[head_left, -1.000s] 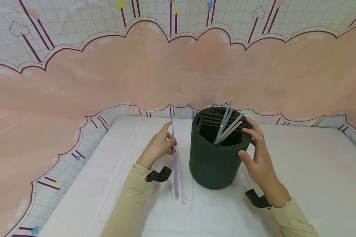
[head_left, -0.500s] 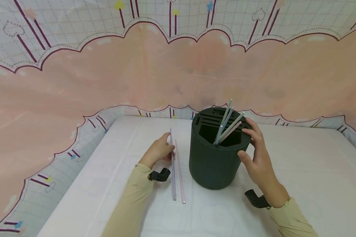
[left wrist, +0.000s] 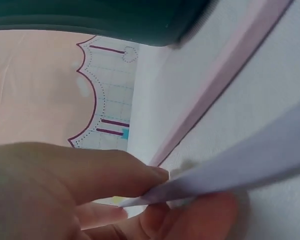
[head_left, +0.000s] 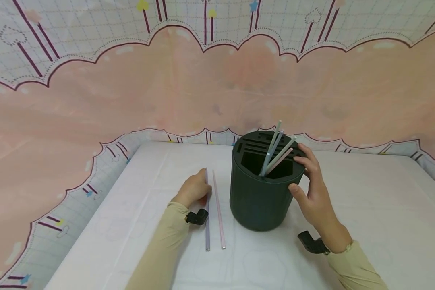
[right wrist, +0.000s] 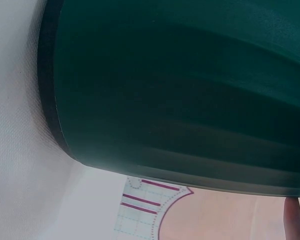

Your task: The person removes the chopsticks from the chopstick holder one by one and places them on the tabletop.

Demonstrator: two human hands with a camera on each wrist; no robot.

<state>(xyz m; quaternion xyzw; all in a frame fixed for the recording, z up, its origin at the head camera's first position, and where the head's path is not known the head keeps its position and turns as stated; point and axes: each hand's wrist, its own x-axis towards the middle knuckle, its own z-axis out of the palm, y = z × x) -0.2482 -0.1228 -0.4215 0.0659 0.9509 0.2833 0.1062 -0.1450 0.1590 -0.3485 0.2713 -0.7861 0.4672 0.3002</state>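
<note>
A person's right hand [head_left: 313, 193] steadies a dark green cylindrical holder [head_left: 262, 189] standing upright on the white table [head_left: 366, 213], fingers curled over the rim and thumb pressed to the wall. Four pastel straws [head_left: 275, 155] lean together in the holder's large open compartment; narrow slots lie in the lid toward the far edge. The left hand [head_left: 193, 189] rests on the table left of the holder, its thumb and fingers pinching the lilac straw [head_left: 207, 225], which lies flat. A pink straw [head_left: 218, 209] lies just beside it, between it and the holder, both pointing toward the table's far edge.
</note>
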